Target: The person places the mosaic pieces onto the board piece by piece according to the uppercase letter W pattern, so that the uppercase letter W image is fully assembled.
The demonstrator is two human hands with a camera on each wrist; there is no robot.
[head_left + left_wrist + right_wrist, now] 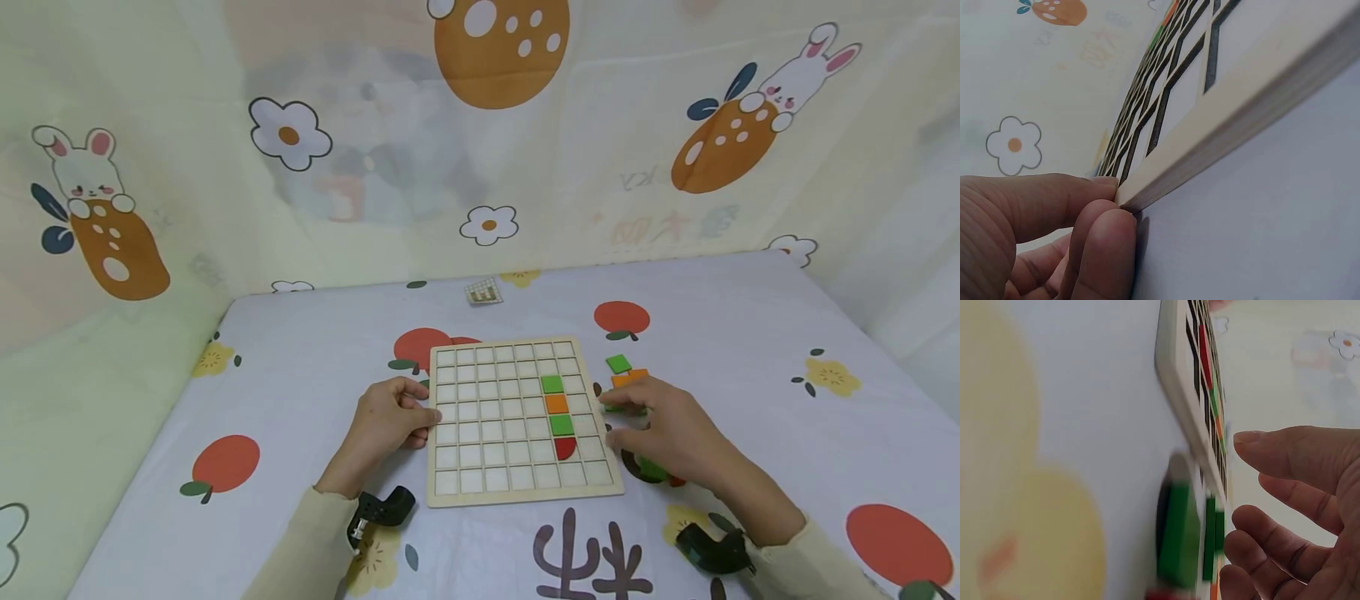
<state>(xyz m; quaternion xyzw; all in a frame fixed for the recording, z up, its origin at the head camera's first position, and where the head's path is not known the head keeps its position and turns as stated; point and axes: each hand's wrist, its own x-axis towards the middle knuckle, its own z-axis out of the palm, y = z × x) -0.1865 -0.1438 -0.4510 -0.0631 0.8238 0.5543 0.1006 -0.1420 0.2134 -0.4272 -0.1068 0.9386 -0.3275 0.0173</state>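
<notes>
A square wooden grid board lies on the tablecloth. One of its right-hand columns holds a green tile, an orange tile, another green tile and a red round-edged piece. At the board's left edge, my left hand pinches the rim between thumb and finger, as the left wrist view shows. My right hand is just off the right edge, thumb and fingers apart with nothing between them. Beneath and around it lie loose pieces, among them a green tile; the hand partly hides them.
Behind the board lies a small card with a grid pattern. A dark rounded piece and a green piece lie below the right hand. A printed curtain hangs at the table's back edge.
</notes>
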